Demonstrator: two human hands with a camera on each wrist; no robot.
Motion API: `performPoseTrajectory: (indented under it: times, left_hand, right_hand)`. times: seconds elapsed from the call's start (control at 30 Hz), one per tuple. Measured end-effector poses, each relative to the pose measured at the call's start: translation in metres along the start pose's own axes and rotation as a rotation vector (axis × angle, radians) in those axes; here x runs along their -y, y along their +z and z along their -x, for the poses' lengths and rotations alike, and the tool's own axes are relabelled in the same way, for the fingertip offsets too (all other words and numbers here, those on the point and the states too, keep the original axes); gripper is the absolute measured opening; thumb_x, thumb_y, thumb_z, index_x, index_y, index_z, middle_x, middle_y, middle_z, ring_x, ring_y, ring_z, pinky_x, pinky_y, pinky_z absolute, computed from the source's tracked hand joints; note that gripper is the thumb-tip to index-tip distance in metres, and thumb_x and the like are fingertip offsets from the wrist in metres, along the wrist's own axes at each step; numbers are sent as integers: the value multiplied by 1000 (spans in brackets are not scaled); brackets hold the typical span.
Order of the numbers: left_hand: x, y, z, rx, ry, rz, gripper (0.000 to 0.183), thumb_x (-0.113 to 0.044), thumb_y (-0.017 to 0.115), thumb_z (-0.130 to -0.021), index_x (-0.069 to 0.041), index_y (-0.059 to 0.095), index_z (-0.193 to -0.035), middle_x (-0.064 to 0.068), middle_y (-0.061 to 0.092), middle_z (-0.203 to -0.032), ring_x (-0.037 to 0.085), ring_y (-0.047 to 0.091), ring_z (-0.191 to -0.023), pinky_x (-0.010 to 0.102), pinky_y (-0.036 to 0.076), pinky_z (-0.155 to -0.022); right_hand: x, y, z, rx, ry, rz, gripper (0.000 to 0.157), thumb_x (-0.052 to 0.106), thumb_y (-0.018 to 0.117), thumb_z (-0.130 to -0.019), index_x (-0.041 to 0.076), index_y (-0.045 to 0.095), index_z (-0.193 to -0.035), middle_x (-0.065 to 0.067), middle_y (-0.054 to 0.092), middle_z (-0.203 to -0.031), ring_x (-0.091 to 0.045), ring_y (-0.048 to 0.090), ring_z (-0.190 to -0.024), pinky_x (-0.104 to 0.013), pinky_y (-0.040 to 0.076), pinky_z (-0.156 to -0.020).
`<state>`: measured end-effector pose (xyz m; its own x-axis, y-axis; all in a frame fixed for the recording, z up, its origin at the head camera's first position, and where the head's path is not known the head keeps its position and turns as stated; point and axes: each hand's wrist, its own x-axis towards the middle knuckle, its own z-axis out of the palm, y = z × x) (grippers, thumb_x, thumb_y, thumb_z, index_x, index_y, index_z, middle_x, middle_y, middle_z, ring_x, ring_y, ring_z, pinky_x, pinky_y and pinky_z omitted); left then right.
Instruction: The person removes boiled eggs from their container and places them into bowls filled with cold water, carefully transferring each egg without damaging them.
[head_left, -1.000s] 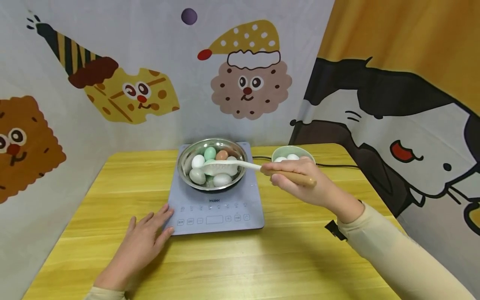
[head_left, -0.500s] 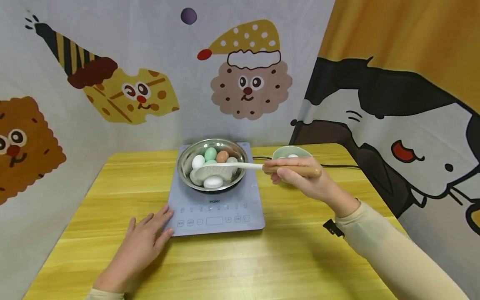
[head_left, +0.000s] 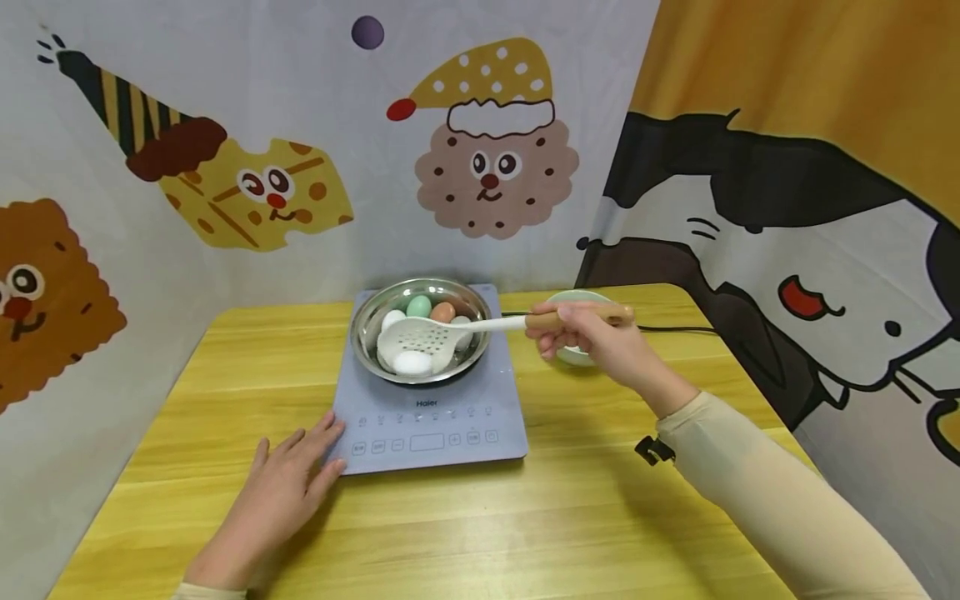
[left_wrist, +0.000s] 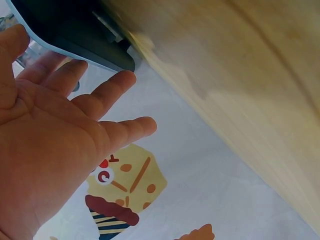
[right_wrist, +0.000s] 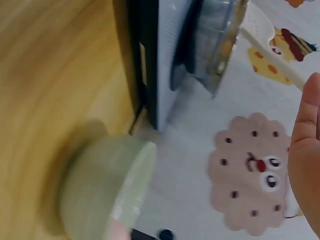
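While the person's right grip [head_left: 611, 346] holds a slotted spoon [head_left: 497, 325], a white egg [head_left: 412, 364] seemingly in it, the left grip [head_left: 281, 489], fingers extended, touches the cooktop [head_left: 442, 423]

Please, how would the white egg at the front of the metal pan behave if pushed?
The white egg would probably roll, being rounded. Its smooth surface may slip against the slotted spoon. The raised sides of the metal pan would likely limit this.

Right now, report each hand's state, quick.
Left hand: open, at the cooktop's left edge.
Right hand: closed, holding the slotted spoon.
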<state>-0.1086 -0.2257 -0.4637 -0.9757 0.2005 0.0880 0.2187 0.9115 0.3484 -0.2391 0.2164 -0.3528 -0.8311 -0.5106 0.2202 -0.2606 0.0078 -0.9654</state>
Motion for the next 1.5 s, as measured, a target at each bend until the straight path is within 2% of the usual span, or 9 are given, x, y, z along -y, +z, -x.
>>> performPoseTrajectory:
  times: [0.2, 0.3, 0.4, 0.5, 0.67, 0.83, 1.07, 1.27, 1.5]
  left_hand:
    - [0, 0, 1, -5, 1, 2, 55, -32, 69, -105, -16, 56, -156, 8, 48, -167, 59, 54, -139, 89, 22, -114]
    - [0, 0, 1, -1, 0, 3, 55, -31, 69, -106, -16, 56, -156, 9, 48, -167, 59, 54, -139, 89, 22, -114]
    - [0, 0, 1, -1, 0, 6, 55, -31, 69, -106, -15, 56, -157, 9, 48, -167, 59, 54, -139, 90, 22, -114]
    - [0, 0, 1, -3, 3, 8, 55, -31, 69, -106, -15, 56, -157, 9, 48, -167, 60, 54, -139, 90, 22, -114]
    - [0, 0, 0, -3, 3, 11, 55, -31, 68, -106, -15, 55, -157, 9, 47, -168, 60, 53, -139, 90, 21, -114]
    - [1, 0, 1, 0, 0, 18, 55, -32, 67, -107, -15, 55, -158, 9, 47, -168, 60, 53, -140, 89, 21, -114]
    - [2, 2, 0, -6, 7, 17, 55, -32, 66, -107, -15, 55, -157, 9, 47, -168, 59, 54, -139, 89, 22, -114]
    - [1, 2, 0, -4, 3, 13, 55, -32, 66, -107, -15, 55, -158, 9, 47, -168, 59, 53, -140, 89, 21, -115]
    - [0, -1, 0, -5, 7, 6, 55, -32, 67, -107, -14, 55, -157, 9, 47, -168, 60, 54, -138, 90, 22, -114]
  right_hand:
    - [-16, 1, -16, -209, 292, -345, 53, 32, 41, -117, -14, 61, -136, -16, 83, -103, -20, 79, -83, -32, 68, -77]
    - [-18, 2, -19, -306, 381, -416, 56, 38, 43, -116, -12, 63, -133, -15, 84, -98, -22, 81, -81, -33, 69, -76]
    - [-19, 2, -19, -337, 420, -428, 59, 45, 45, -115, -8, 67, -129, -14, 84, -97, -21, 81, -80, -33, 69, -77]
    - [-19, 1, -19, -295, 385, -379, 55, 45, 48, -114, -4, 70, -125, -11, 84, -96, -19, 79, -78, -31, 68, -76]
    - [-22, 1, -17, -209, 277, -203, 39, 28, 52, -114, -5, 70, -121, -9, 83, -94, -16, 74, -75, -29, 67, -71]
    - [-26, 4, -20, -243, 244, -87, 41, 25, 49, -114, -9, 71, -119, -10, 81, -92, -16, 70, -70, -30, 66, -67]
    - [-31, 8, -22, -360, 313, -248, 36, 24, 52, -111, -6, 72, -114, -9, 81, -83, -15, 71, -65, -26, 64, -61]
    - [-20, 1, -12, -410, 252, -397, 38, 24, 50, -114, -5, 75, -112, -9, 82, -82, -14, 74, -64, -26, 65, -61]
    - [4, -26, 22, -483, 182, -406, 40, 26, 50, -115, 1, 81, -106, -9, 83, -87, -15, 76, -69, -25, 66, -66]
